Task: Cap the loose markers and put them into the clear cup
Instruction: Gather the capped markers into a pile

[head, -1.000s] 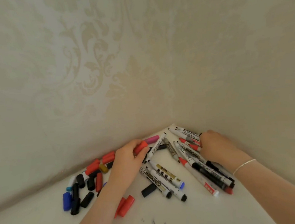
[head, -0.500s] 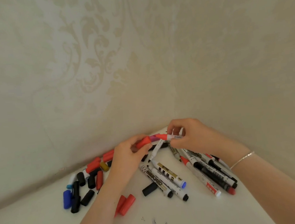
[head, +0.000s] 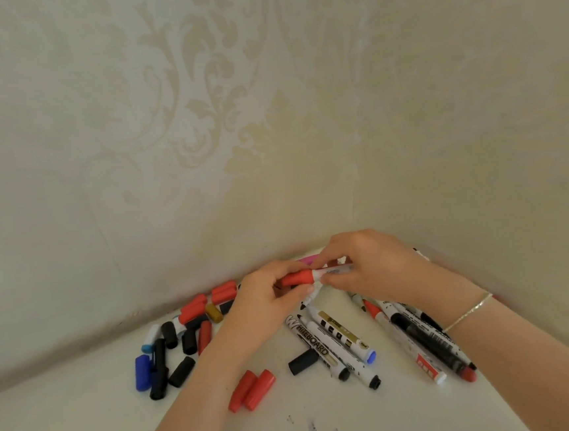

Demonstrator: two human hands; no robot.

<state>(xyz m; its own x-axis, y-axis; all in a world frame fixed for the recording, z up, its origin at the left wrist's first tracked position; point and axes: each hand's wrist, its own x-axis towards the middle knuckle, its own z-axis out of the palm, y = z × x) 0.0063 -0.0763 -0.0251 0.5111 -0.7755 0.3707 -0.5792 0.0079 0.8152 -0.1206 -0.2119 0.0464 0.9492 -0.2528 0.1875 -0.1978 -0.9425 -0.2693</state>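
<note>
My left hand [head: 266, 296] grips a red cap [head: 295, 278] that sits on the end of a white marker [head: 332, 271]. My right hand [head: 370, 266] pinches that marker's barrel, and the two hands meet above the table near the wall corner. Under and around them lie several loose markers: a group near the middle [head: 332, 345] and a group at the right [head: 421, 341]. Loose caps in red, black and blue lie at the left [head: 184, 341]. No clear cup is in view.
Two red caps [head: 252, 388] and one black cap [head: 302, 361] lie on the white table [head: 71, 430] in front of my left forearm. Patterned walls close the corner behind the pile. Small ink marks [head: 312, 426] dot the table's front.
My right hand lifted a white marker from the right-hand group and brought it to my left hand. The red cap, held apart before, now sits on the marker's end.
</note>
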